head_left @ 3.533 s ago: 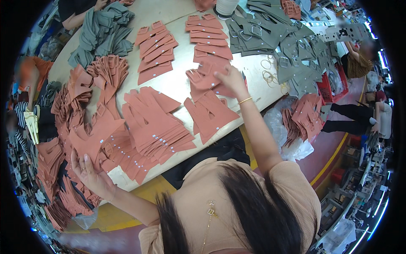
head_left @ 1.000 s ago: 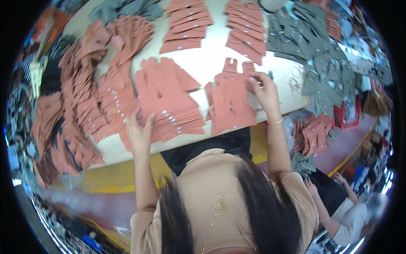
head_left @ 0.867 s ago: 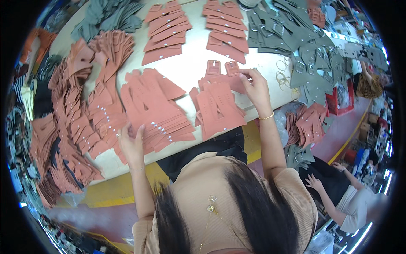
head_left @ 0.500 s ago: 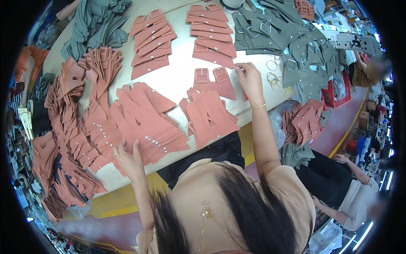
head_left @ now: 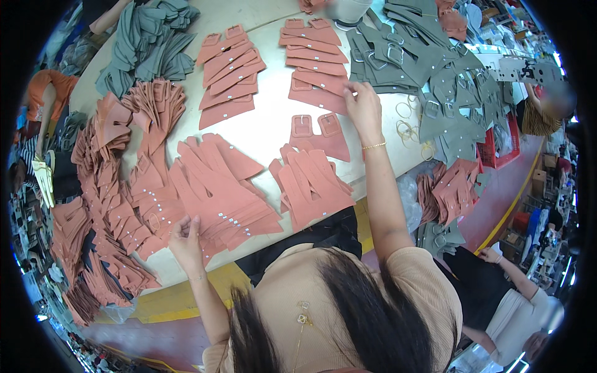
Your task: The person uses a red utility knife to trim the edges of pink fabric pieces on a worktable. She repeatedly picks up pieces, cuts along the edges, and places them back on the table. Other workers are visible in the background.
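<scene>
My left hand [head_left: 186, 244] is by the table's near edge, fingers curled in. It lies against a fan of salmon-pink leather-like pieces [head_left: 214, 180] with slits and small white stickers. What its fingertips hold, if anything, is hidden. Farther off, my right hand [head_left: 365, 112] has bent fingers drawn together at the right edge of an overlapping row of pink buckle pieces [head_left: 317, 53]. I cannot make out what lies between them. Just left of that wrist is a single pink piece with two covered buckles [head_left: 320, 133]. A smaller pink stack [head_left: 311, 186] lies nearer me.
A second row of pink buckle pieces [head_left: 229, 81] lies left of the first. Heaped pink pieces [head_left: 102, 168] crowd the left side. Grey-green pieces with buckles [head_left: 398, 56], rubber bands [head_left: 407, 130] and a red crate [head_left: 500, 146] stand at right. Other people are nearby.
My left hand's fingers, spread on the pink fan before, are now curled beside it. My right hand has shifted slightly left, onto the buckle row's edge. The view has tilted a little.
</scene>
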`<action>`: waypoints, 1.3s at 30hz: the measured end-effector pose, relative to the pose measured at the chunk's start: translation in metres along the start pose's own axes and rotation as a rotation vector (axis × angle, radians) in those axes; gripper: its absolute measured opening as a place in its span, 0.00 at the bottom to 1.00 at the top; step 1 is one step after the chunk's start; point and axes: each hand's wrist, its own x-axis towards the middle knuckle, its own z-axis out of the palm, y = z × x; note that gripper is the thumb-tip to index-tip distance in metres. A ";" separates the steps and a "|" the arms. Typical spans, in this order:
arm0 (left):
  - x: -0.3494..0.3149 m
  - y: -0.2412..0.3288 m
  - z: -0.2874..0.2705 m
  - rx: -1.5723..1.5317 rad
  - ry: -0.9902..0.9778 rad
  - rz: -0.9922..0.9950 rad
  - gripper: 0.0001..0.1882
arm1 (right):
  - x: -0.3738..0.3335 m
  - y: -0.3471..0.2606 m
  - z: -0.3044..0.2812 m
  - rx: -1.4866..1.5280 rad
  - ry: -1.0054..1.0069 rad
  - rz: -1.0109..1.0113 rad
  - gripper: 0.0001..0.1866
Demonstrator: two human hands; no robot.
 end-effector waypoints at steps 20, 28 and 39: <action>0.007 0.001 -0.007 -0.199 -0.083 -0.119 0.13 | 0.065 -0.042 0.003 1.216 -0.289 0.569 0.08; 0.009 0.005 -0.009 -0.250 -0.142 -0.130 0.12 | 0.054 -0.101 -0.003 1.127 -0.498 0.325 0.11; 0.010 0.013 -0.008 -0.259 -0.148 -0.132 0.11 | 0.078 -0.111 0.154 0.020 -0.216 -0.030 0.16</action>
